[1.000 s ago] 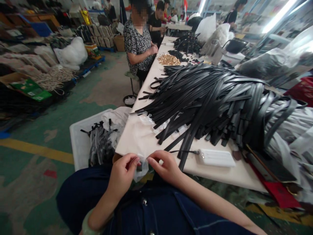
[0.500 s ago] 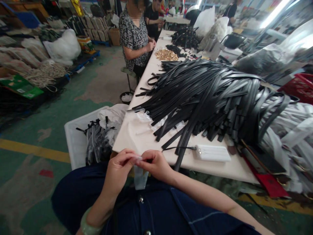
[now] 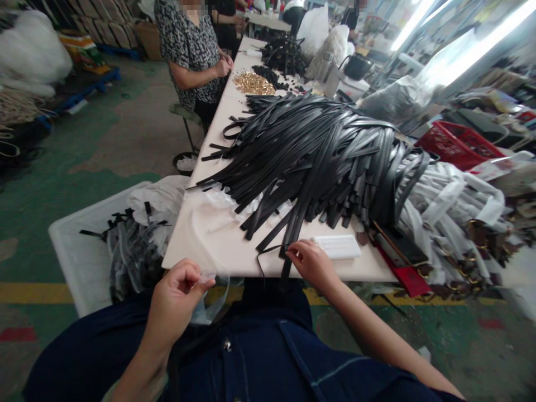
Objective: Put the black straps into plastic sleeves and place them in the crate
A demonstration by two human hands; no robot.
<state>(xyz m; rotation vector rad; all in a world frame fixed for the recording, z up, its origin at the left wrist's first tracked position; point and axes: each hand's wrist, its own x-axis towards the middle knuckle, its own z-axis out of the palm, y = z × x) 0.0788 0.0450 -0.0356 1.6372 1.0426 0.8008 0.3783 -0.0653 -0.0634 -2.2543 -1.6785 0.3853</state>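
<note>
Since the earlier frames, the hands have parted: the right hand [image 3: 314, 267] has moved off the plastic film [image 3: 215, 304] to the black straps [image 3: 301, 151], while the left hand [image 3: 170, 304] keeps hold of the film. The camera view has also swung, bringing more of a red basket [image 3: 463, 146] into sight.

In the head view, the left thumb and index finger are pinched together on the film, which is thin, translucent, colourless and crumpled, and hangs just below and beside those fingertips. The right fingers are bent and drawn together over the lower end of a strap; whether they grip it, or the thin black cable [image 3: 260, 267] beside it, cannot be told.

The straps are flat, long and slightly glossy, heaped on the pale table [image 3: 238, 259] beyond the right fingertips, with several ends fanning towards the left hand. A white power bank [image 3: 337, 247] lies just beside the right fingers, with no readable brand. Further to their right lie straps in white wrapping [image 3: 456, 206]. The basket, beyond these, carries pale lettering too blurred to read. Left of the left fingers, a white bin [image 3: 69, 251] holds wrapped dark pieces. Well beyond both hands, a person [image 3: 188, 50] sits near gold-coloured pieces [image 3: 253, 82].
</note>
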